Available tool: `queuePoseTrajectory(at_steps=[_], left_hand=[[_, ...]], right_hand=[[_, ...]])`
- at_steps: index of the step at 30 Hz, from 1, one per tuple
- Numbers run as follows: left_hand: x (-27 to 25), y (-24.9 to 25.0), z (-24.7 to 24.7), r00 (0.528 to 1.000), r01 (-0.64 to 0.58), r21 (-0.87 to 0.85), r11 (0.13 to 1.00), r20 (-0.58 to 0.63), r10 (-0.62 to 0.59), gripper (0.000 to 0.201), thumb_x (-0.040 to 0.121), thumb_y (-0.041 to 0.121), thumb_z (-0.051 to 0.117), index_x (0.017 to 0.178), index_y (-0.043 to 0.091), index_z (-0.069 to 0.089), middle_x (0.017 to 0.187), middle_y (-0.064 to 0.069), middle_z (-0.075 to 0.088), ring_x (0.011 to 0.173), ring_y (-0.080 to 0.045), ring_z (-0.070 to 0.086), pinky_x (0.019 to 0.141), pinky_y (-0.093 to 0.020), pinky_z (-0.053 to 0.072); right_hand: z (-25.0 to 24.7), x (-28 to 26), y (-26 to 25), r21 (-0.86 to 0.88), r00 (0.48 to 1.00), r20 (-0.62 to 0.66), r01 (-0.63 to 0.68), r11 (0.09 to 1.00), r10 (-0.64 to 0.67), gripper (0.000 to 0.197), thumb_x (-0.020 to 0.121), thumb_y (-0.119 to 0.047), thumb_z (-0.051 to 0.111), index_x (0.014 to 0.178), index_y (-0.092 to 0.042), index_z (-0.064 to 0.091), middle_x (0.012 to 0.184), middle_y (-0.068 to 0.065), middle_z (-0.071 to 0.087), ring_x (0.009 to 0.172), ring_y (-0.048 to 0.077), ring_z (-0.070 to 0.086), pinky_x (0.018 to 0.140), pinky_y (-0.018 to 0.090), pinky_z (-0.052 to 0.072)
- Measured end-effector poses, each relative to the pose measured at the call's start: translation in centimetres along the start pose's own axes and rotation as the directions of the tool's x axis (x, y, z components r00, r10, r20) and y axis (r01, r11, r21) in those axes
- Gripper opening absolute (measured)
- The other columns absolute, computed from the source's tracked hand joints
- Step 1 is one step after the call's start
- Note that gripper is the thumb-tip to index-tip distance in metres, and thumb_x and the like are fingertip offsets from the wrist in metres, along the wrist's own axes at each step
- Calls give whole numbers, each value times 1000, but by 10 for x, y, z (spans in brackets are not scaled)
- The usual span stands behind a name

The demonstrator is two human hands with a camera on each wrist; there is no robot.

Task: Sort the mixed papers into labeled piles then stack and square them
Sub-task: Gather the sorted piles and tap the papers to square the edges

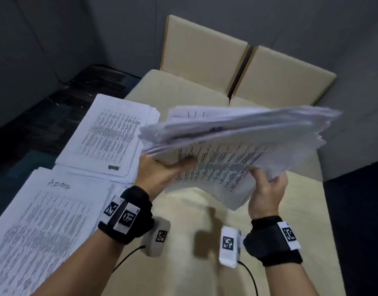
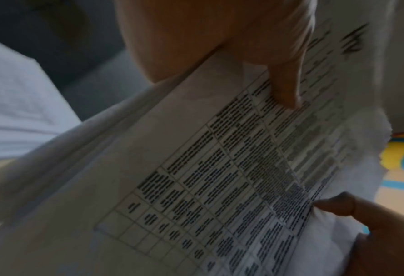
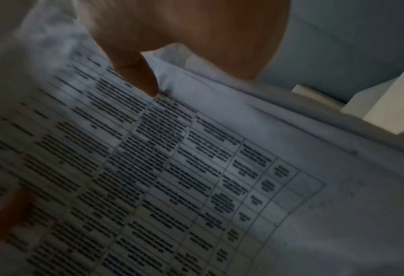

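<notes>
Centrally, a beige table [image 1: 205, 242] is seen, with two cardboard panels [image 1: 279, 71] stood at its far edge. A thick stack of printed papers [image 1: 237, 142] is held tilted in the air above it. Two sorted piles are laid at the left, the nearer pile [image 1: 40, 227] marked "ADMIN", the farther pile [image 1: 111, 135] beyond it. The stack is grasped at its near edge by the left hand [image 1: 160, 176] and the right hand [image 1: 267, 189], thumbs pressed on the printed sheet.

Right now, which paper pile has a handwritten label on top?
The pile nearest the camera on the left, with "ADMIN"-like writing at its top; the pile behind it shows only print.
</notes>
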State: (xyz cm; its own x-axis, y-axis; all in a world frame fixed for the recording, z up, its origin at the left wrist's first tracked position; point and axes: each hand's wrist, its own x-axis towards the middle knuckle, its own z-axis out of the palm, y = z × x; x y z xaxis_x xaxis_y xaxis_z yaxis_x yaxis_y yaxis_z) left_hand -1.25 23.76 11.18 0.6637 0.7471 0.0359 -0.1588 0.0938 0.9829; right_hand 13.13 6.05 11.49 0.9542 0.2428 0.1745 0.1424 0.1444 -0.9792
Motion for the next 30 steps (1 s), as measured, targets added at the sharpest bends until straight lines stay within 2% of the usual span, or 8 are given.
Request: queuePoseTrajectory(at_steps=[4,6,12,15,18,22,26,30], left_hand=[[-8,-6,-13,989,-109,-12,994,94,110,65,72,-1,81,129,6,51,111,-7,69,105,-20,66,90,-31,55],[-17,-5,-7,996,-66,29,997,62,64,69,62,5,90,124,5,59,112,-6,71,104,-22,68,88,-40,57],[-21,9,19,1000,-15,39,999,-10,16,25,70,16,86,92,15,77,90,-7,76,87,-31,72,78,-52,59],[-20,16,15,997,20,-71,997,-69,-25,28,65,21,86,90,13,75,90,-9,76,86,-30,73,80,-51,59],[-16,15,1,995,32,-350,936,-78,-63,44,71,15,80,113,13,68,112,-8,73,108,-25,67,96,-41,53],[-17,-5,-4,977,212,-491,845,124,-173,62,83,19,73,140,11,50,134,-10,61,126,-24,57,105,-45,45],[-4,-8,-39,983,159,-364,918,-28,-181,67,69,5,80,131,1,56,124,-19,65,108,-30,66,90,-42,55],[11,-18,-53,981,139,155,978,111,-157,44,71,-5,78,112,6,67,107,-8,74,94,-21,71,80,-33,58]], right_hand=[[-17,-22,14,9,997,71,-37,999,37,63,63,-16,79,116,11,56,102,15,65,92,20,63,81,31,53],[-22,-33,23,-38,990,87,-105,994,108,68,59,-24,79,113,10,57,100,15,66,88,17,63,80,34,51],[-33,-36,28,-98,972,147,-172,980,185,51,72,-6,75,119,1,55,111,13,70,100,20,68,84,30,53],[-46,-44,35,-132,960,63,-262,956,272,71,76,-12,84,136,-11,46,130,7,61,117,14,60,95,27,48],[-63,-64,41,134,869,-85,-475,870,488,78,81,-23,76,148,-17,37,142,8,53,122,20,58,90,28,50],[-66,-69,41,408,779,227,-621,669,585,44,97,-19,55,140,-10,52,137,15,60,125,29,58,96,41,53],[-77,-42,25,346,870,35,-472,811,491,46,85,-10,72,129,-5,61,124,10,69,116,22,65,100,40,51],[-90,-28,8,156,965,-11,-258,953,263,33,85,-2,71,117,0,67,112,8,74,104,19,70,88,30,54]])
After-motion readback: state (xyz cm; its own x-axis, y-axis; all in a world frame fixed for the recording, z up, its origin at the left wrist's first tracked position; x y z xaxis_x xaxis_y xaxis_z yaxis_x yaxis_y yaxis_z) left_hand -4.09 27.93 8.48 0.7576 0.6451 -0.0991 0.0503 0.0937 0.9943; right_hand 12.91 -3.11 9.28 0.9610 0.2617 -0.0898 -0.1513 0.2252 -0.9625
